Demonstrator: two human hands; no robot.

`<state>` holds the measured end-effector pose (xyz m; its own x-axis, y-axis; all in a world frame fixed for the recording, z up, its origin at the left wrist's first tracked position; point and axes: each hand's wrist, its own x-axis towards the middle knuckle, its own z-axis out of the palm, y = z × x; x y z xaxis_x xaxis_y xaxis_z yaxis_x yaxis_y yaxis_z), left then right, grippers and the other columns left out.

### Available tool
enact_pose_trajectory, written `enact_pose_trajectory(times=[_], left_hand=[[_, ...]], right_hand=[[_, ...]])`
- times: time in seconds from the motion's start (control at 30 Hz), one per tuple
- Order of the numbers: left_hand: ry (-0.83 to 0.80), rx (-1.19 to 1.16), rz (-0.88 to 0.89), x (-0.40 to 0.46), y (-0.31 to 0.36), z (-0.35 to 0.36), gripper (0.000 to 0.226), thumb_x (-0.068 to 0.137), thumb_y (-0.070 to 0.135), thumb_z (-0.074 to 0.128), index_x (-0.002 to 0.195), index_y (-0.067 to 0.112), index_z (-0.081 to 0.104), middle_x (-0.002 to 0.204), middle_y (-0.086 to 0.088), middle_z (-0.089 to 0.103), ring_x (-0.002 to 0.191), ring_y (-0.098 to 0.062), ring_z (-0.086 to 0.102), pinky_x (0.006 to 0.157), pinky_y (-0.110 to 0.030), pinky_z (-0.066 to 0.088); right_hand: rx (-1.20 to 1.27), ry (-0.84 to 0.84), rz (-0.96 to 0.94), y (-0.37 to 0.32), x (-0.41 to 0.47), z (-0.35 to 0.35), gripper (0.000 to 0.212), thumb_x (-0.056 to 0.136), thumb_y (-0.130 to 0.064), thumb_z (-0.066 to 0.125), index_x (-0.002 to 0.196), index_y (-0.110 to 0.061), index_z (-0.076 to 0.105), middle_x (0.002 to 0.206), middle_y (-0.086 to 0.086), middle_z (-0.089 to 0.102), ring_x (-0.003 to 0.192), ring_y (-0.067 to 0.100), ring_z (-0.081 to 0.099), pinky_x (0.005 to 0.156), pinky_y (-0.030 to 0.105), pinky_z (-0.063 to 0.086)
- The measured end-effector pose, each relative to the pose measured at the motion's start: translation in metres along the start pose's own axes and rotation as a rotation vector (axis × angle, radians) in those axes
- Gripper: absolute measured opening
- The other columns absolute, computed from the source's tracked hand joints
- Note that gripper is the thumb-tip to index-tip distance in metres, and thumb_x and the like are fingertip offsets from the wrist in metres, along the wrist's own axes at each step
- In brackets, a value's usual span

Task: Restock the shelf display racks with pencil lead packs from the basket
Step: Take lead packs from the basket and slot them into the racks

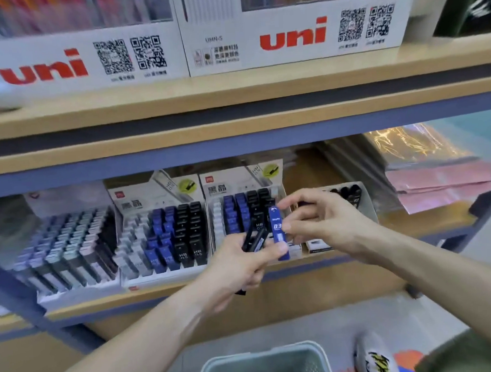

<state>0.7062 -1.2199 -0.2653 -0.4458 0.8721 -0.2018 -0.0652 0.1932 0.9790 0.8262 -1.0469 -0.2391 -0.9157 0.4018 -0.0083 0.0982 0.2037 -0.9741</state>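
My left hand (244, 268) grips a few black lead packs (255, 240) in front of the shelf. Its thumb also touches the lower end of an upright blue lead pack (278, 233) marked 0.3. My right hand (319, 220) pinches that blue pack near its top and middle. Behind the hands stands a display rack (243, 186) with white, blue and black packs in rows. A similar rack (161, 241) stands to its left. The pale green basket (262, 362) sits on the floor below, with dark packs in it.
A grey rack (65, 242) of packs fills the shelf's left. A small box (352, 198) of black packs sits right of my hands, and pink plastic sleeves (442, 186) lie further right. White uni boxes (84, 60) stand on the upper shelf. A shoe (372, 357) is beside the basket.
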Motion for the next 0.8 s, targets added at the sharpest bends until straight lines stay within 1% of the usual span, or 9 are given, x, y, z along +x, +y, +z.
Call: enact_pose_trajectory(times=[0.1, 0.2, 0.3, 0.4, 0.5, 0.53, 0.67, 0.7, 0.8], left_hand=[[-0.004, -0.013, -0.005, 0.013, -0.001, 0.007, 0.028, 0.093, 0.027, 0.075, 0.083, 0.018, 0.05, 0.052, 0.006, 0.032, 0.044, -0.013, 0.019, 0.045, -0.025, 0.014], [-0.014, -0.042, -0.02, 0.024, -0.001, 0.014, 0.026, 0.092, 0.028, 0.075, 0.085, 0.018, 0.052, 0.054, 0.006, 0.031, 0.044, -0.012, 0.019, 0.045, -0.024, 0.015], [-0.026, -0.157, -0.061, 0.037, -0.003, 0.019, 0.019, 0.092, 0.03, 0.075, 0.092, 0.015, 0.063, 0.058, 0.006, 0.029, 0.046, -0.012, 0.017, 0.046, -0.027, 0.012], [-0.056, -0.346, -0.131, 0.048, -0.004, 0.023, 0.025, 0.096, 0.026, 0.065, 0.106, 0.003, 0.072, 0.061, 0.004, 0.028, 0.043, -0.01, 0.02, 0.043, -0.025, 0.011], [-0.091, -0.473, -0.183, 0.053, -0.004, 0.03, 0.026, 0.094, 0.021, 0.05, 0.098, 0.003, 0.068, 0.061, 0.001, 0.027, 0.04, -0.011, 0.02, 0.041, -0.024, 0.012], [-0.097, -0.491, -0.194, 0.055, -0.004, 0.032, 0.027, 0.092, 0.021, 0.047, 0.096, 0.003, 0.066, 0.061, 0.001, 0.027, 0.04, -0.011, 0.02, 0.042, -0.024, 0.011], [-0.105, -0.544, -0.227, 0.061, -0.009, 0.041, 0.027, 0.088, 0.021, 0.041, 0.093, 0.003, 0.06, 0.061, -0.002, 0.028, 0.039, -0.012, 0.021, 0.041, -0.023, 0.013], [-0.101, -0.55, -0.237, 0.061, -0.01, 0.043, 0.025, 0.09, 0.02, 0.041, 0.094, 0.003, 0.059, 0.062, -0.002, 0.029, 0.04, -0.012, 0.021, 0.041, -0.023, 0.013], [-0.093, -0.549, -0.265, 0.063, -0.013, 0.048, 0.023, 0.096, 0.021, 0.041, 0.099, 0.005, 0.058, 0.064, -0.001, 0.033, 0.045, -0.012, 0.023, 0.044, -0.026, 0.015]], right_hand=[[0.039, 0.068, -0.029, 0.004, 0.006, -0.004, 0.025, 0.088, -0.016, 0.078, 0.112, -0.016, 0.07, 0.093, 0.012, 0.076, 0.088, 0.03, 0.074, 0.087, 0.046, 0.061], [0.032, 0.081, -0.04, 0.003, 0.009, -0.01, 0.031, 0.086, -0.009, 0.079, 0.115, -0.015, 0.068, 0.092, 0.014, 0.076, 0.09, 0.035, 0.073, 0.084, 0.042, 0.062], [-0.008, 0.178, -0.043, -0.001, 0.014, -0.031, 0.031, 0.085, -0.003, 0.077, 0.113, -0.012, 0.067, 0.088, 0.014, 0.075, 0.085, 0.029, 0.074, 0.079, 0.036, 0.062], [-0.138, 0.34, -0.027, 0.005, 0.017, -0.065, 0.03, 0.084, -0.005, 0.08, 0.109, -0.018, 0.068, 0.088, 0.012, 0.075, 0.083, 0.027, 0.074, 0.081, 0.039, 0.062], [-0.353, 0.452, 0.007, 0.021, 0.017, -0.088, 0.026, 0.084, -0.008, 0.081, 0.101, -0.022, 0.067, 0.089, 0.007, 0.073, 0.077, 0.024, 0.072, 0.075, 0.039, 0.062], [-0.425, 0.47, 0.014, 0.026, 0.017, -0.092, 0.025, 0.084, -0.008, 0.08, 0.099, -0.022, 0.066, 0.09, 0.005, 0.072, 0.075, 0.023, 0.07, 0.072, 0.036, 0.06], [-0.676, 0.508, -0.02, 0.043, 0.022, -0.105, 0.021, 0.085, -0.008, 0.075, 0.094, -0.023, 0.065, 0.086, -0.002, 0.069, 0.074, 0.015, 0.066, 0.061, 0.013, 0.047], [-0.703, 0.51, -0.028, 0.046, 0.023, -0.108, 0.021, 0.085, -0.006, 0.074, 0.094, -0.023, 0.065, 0.085, -0.002, 0.069, 0.075, 0.015, 0.066, 0.062, 0.013, 0.048], [-0.766, 0.499, -0.023, 0.055, 0.025, -0.112, 0.022, 0.083, -0.007, 0.074, 0.091, -0.025, 0.065, 0.082, -0.006, 0.069, 0.074, 0.01, 0.066, 0.069, 0.025, 0.053]])
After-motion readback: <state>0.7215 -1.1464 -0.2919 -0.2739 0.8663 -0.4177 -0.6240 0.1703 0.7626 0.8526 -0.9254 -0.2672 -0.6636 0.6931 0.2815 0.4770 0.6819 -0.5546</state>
